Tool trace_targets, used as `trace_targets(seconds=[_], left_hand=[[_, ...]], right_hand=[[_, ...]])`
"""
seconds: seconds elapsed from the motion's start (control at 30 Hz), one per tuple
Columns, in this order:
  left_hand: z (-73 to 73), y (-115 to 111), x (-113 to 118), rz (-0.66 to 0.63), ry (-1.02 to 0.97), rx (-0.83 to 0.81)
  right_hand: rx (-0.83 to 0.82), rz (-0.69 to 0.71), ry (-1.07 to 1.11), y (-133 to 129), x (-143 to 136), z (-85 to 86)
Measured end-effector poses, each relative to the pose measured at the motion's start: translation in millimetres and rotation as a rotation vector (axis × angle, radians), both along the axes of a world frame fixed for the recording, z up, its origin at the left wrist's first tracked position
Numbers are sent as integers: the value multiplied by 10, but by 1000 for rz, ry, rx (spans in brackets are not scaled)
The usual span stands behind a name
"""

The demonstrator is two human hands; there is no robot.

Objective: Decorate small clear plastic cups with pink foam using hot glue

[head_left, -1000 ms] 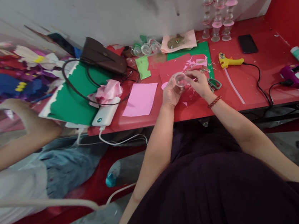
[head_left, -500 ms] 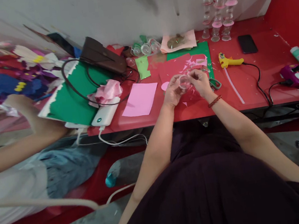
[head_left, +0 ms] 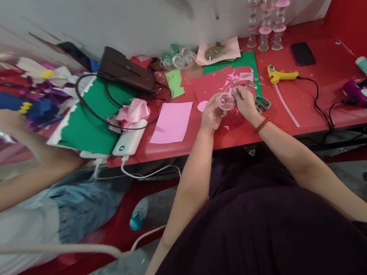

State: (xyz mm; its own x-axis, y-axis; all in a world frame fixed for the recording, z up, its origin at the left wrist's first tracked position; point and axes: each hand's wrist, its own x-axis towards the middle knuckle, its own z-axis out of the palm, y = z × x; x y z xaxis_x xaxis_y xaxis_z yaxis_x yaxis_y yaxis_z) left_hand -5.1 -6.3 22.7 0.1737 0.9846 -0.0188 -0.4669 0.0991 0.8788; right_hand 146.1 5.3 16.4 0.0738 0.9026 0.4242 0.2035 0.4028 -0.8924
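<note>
A: Where is the clear cup (head_left: 226, 102)?

B: Just right of the frame's centre, above the red table (head_left: 329, 65), between the person's two hands.

A: What are the fingers doing?

B: The left hand (head_left: 212, 115) has its fingers wrapped round the cup's left side, grasping it. The right hand (head_left: 246, 103) has its fingertips bunched at the cup's right edge — whether they pinch anything, I cannot tell.

A: What lies near them?

B: A pink disc (head_left: 203, 106) is just beside the left hand, with a pink sheet (head_left: 171, 122) farther left, near the middle of the frame. The scissors (head_left: 263, 102) lie just beside the right hand.

A: And the right side of the frame?

B: A yellow glue gun (head_left: 282, 75) lies on the table, a black phone (head_left: 303, 54) above it. Stacked clear cups (head_left: 276, 1) stand at the upper right, by the wall.

A: Anyone else?

B: Yes — at the left edge, a co-worker's arm (head_left: 19, 185) reaches in, the hand blurred.
</note>
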Motion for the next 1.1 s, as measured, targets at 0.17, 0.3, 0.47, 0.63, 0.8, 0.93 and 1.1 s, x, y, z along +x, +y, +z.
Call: trace_targets(seconds=[0.17, 0.3, 0.47, 0.63, 0.8, 0.93, 1.1], left_hand=[[5, 5, -12, -3, -2, 6], [41, -15, -5, -20, 3, 12], [62, -38, 7, -23, -17, 31], [38, -28, -4, -9, -46, 9], [32, -22, -17, 20, -86, 24], [20, -10, -25, 22, -95, 57], [-3, 13, -26, 73, -90, 19]], right_hand=[[34, 42, 24, -11, -8, 0], [88, 50, -27, 20, 2, -31], [70, 69, -9, 52, 14, -64], [59, 103, 17, 61, 7, -69], [-26, 123, 126, 53, -47, -91], [-55, 75, 153, 65, -54, -112], [-25, -2, 100, 50, 2, -62]])
